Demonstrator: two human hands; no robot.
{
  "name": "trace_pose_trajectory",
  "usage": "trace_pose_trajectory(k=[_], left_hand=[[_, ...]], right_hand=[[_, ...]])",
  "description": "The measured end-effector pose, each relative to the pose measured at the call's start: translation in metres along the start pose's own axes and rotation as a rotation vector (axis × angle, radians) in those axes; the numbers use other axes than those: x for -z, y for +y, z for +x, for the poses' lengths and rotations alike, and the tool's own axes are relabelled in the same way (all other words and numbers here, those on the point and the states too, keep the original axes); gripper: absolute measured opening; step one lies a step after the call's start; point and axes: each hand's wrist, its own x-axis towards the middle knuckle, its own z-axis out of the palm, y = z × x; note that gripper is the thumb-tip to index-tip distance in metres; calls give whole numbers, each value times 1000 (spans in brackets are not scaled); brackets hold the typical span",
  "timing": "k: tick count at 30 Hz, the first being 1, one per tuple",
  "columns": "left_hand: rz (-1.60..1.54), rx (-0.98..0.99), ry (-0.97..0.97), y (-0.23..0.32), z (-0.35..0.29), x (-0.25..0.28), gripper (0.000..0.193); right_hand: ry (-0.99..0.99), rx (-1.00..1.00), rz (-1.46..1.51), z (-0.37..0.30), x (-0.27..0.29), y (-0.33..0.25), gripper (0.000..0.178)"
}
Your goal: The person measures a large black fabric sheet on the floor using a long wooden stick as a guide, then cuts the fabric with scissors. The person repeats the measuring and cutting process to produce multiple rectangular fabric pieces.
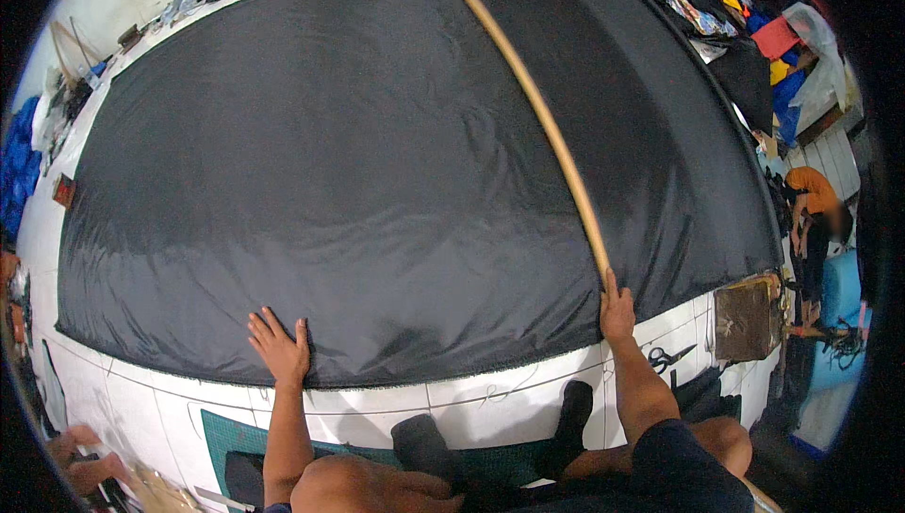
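A wide sheet of black fabric (377, 155) is spread over the white tiled floor, with soft wrinkles near its middle and front edge. My left hand (282, 348) lies flat on the fabric at the front left, fingers spread. At the front right, my right hand (617, 311) is wrapped round the near end of a long wooden stick (547, 122). The stick lies across the fabric, running away to the far edge; it looks curved in this wide view. Black scissors (669, 357) rest on the tiles just right of my right forearm.
A green cutting mat (215, 428) lies under my feet. Beside the fabric's right corner is a worn brown block (745, 320). Piled materials (726, 4) crowd the far right. Another person in orange (815, 192) bends over at the right. A small red-brown block (64, 190) sits by the left edge.
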Motion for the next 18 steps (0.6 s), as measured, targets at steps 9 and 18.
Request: trace_pose_trajectory(k=[9,18], left_hand=[[-189,13,188,0,81,23,68],[-145,259,206,50,224,-11,81]], right_hand=[[16,-172,181,94,46,-76,66],[44,282,471,121,56,-288,77]])
